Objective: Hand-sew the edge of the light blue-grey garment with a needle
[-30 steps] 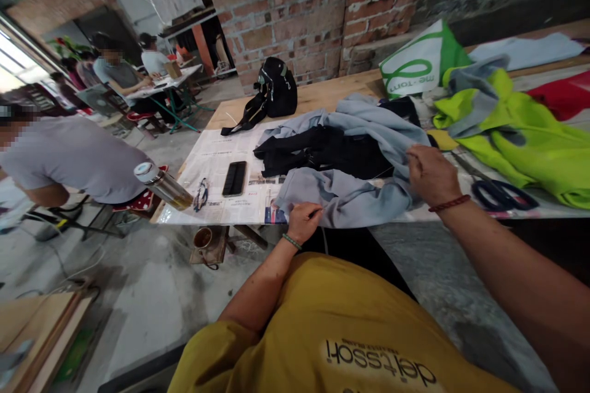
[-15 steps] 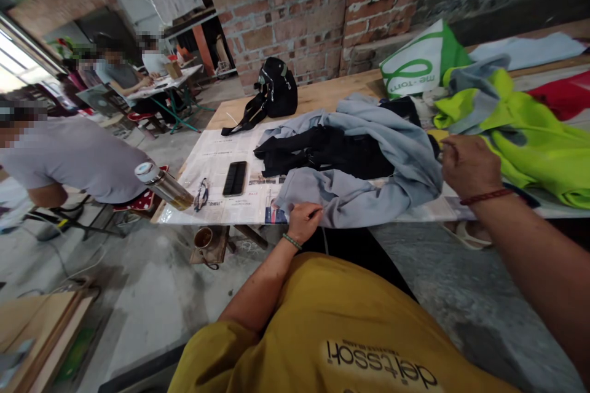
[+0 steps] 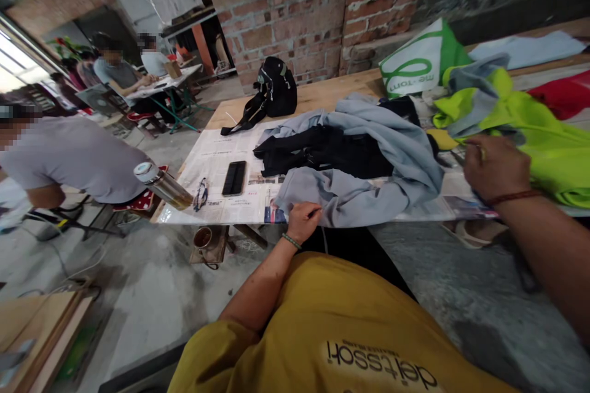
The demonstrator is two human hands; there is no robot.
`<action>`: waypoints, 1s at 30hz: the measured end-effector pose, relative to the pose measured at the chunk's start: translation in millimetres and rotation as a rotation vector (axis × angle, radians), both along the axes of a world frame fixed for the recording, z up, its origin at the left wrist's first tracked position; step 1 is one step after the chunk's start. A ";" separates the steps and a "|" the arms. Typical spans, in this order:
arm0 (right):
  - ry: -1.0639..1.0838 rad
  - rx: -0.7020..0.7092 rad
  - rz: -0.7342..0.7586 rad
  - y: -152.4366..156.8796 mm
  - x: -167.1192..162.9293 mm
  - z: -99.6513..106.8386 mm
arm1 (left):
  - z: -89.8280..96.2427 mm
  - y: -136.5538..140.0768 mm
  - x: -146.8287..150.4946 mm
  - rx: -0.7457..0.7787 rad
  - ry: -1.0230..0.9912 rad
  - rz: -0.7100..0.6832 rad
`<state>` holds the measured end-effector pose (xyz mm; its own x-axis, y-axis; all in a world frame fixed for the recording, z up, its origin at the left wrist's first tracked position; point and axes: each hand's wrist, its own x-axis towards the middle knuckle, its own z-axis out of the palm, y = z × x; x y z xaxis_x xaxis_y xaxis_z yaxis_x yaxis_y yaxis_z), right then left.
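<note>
A grey garment lies bunched in front of me, curled around a black garment. My left hand is closed at the grey garment's near edge, its fingers bent against the cloth. Out to the right, my right hand is raised over the table with curled fingers, apart from the grey cloth. Whatever is in its fingers, if anything, is too small to make out. Just behind it lie a neon yellow and grey garment and a small yellow item.
A phone, glasses and a tilted bottle are on the newspaper-covered table at left. A black bag and a green-white bag stand toward the wall. A person sits at left.
My right hand has moved farther right, away from the grey garment and toward the neon yellow one. My left hand stays in place at the cloth's edge.
</note>
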<state>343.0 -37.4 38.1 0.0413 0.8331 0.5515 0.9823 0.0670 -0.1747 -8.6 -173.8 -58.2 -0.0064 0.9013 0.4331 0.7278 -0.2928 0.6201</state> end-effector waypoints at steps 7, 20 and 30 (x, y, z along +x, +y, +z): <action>0.279 0.077 0.275 -22.2 -49.7 -24.3 | 1.6 -0.4 1.3 0.011 0.000 -0.009; 0.418 -0.062 0.665 -68.5 -141.3 -94.5 | 0.7 -0.3 -0.5 0.039 0.007 -0.030; 0.390 0.065 0.674 -67.4 -136.2 -102.2 | 27.9 -16.8 -34.0 -0.137 0.426 -0.034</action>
